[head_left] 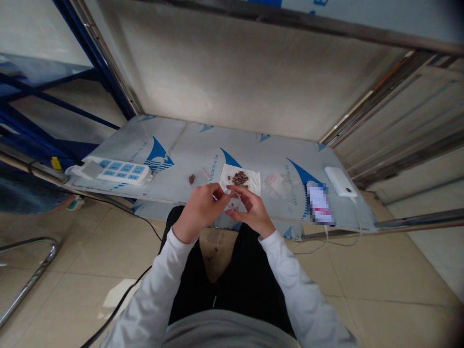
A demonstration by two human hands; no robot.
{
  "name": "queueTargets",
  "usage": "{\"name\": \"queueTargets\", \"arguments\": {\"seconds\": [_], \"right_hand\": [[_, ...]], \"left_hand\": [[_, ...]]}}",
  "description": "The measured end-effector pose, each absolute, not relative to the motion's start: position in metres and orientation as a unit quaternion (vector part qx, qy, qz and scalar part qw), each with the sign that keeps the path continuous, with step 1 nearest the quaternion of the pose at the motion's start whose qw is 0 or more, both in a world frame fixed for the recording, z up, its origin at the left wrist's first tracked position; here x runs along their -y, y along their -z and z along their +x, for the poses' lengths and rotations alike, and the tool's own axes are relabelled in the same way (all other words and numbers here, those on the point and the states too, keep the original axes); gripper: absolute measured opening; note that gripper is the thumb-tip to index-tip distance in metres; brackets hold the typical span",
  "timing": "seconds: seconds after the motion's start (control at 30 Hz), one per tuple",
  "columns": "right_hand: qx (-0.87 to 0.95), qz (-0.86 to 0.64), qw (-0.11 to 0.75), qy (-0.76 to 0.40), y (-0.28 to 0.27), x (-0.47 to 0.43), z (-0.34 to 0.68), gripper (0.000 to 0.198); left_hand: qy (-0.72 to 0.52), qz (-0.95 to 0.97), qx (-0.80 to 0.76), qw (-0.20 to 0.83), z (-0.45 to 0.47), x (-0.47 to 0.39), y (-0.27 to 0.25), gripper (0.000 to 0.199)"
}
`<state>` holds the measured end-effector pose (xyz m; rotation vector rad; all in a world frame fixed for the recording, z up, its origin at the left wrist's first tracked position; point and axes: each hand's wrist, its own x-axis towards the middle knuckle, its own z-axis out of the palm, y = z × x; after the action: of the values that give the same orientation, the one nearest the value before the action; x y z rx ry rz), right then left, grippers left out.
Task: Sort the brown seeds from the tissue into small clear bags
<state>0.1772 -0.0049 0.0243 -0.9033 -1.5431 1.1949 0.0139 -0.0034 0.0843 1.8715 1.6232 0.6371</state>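
Note:
Between my two hands, just above the shelf's front edge, is a small clear plastic bag. The fingers of my left hand are pinched on its left side. My right hand has its fingertips on the bag's top and right, thumb lower down. Little shows through the plastic, so what is inside is hard to make out. Right behind the hands, a white cloth or tissue carries a heap of small brown rod-like pieces. Left of it lies a small cluster of brown pieces, seemingly in a clear bag.
Clear plastic bags lie right of the cloth. A white power strip sits at the shelf's left. On the right are a phone and a white power bank, with cables hanging over the front edge. Another shelf is overhead.

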Motion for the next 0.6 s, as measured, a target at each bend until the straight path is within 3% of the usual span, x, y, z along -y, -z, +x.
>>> {"name": "queueTargets", "arguments": {"seconds": [0.13,0.27,0.33,0.5,0.6], "right_hand": [[0.634,-0.397,0.488,-0.449,-0.021,0.004,0.178,0.043],[0.702,-0.455,0.429,-0.340,-0.024,-0.028,0.200,0.042],[0.759,-0.498,0.340,-0.245,-0.027,-0.056,0.215,0.042],[0.864,-0.501,-0.048,0.003,-0.032,-0.115,0.227,0.036],[0.873,-0.469,-0.121,0.046,-0.031,-0.129,0.215,0.029]], "left_hand": [[-0.242,0.679,-0.660,0.212,0.010,0.006,-0.087,0.026],[-0.275,0.632,-0.689,0.226,-0.009,0.007,-0.074,0.041],[-0.272,0.617,-0.696,0.246,-0.021,0.007,-0.061,0.041],[-0.254,0.596,-0.704,0.293,-0.037,0.010,-0.025,0.040],[-0.240,0.593,-0.710,0.293,-0.039,0.010,-0.013,0.039]]}}
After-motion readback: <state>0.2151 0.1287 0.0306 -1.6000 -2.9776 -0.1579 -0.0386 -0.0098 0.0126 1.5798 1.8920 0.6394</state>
